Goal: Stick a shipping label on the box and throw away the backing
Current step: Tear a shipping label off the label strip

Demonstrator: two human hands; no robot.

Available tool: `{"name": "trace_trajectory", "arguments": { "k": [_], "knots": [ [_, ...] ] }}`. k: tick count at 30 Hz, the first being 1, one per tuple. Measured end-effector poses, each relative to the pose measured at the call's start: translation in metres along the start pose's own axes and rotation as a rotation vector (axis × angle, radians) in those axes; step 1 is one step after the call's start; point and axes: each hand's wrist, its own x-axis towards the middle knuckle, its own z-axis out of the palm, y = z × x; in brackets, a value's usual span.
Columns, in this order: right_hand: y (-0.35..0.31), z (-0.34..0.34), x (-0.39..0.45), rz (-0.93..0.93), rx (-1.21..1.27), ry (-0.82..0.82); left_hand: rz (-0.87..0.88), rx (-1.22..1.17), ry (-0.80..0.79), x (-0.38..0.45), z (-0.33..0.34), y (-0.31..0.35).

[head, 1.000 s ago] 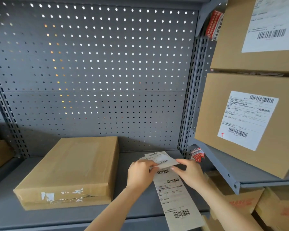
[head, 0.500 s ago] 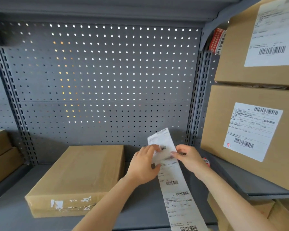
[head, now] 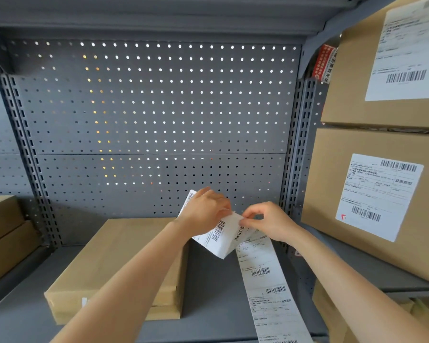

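Note:
A flat brown cardboard box [head: 114, 266] lies on the grey shelf [head: 208, 293], its top face bare. Above its right end, my left hand [head: 206, 211] grips one white shipping label [head: 218, 240] with barcodes, bent away from the strip. My right hand [head: 270, 222] pinches the top of the long label strip [head: 265, 280], which hangs down over the shelf's front edge. Both hands meet at the joint between the label and the strip. My left forearm crosses over the box.
A grey perforated back panel [head: 159, 107] stands behind. To the right, two labelled cardboard boxes [head: 372, 194] are stacked on a higher shelf, with more boxes [head: 332, 315] below it. Brown boxes [head: 3, 233] sit at the far left.
The top label has bent down and leftward, away from the strip, as my left hand pulled it. Both hands have shifted slightly up and apart; the view has tilted.

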Motion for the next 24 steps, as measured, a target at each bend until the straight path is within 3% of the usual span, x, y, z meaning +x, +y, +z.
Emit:
{"name": "trace_trajectory", "arguments": {
  "k": [24],
  "knots": [
    [-0.003,0.014,0.009,-0.02,0.025,0.049,-0.316,-0.383,-0.051,-0.017,0.002,0.005]
  ]
}}
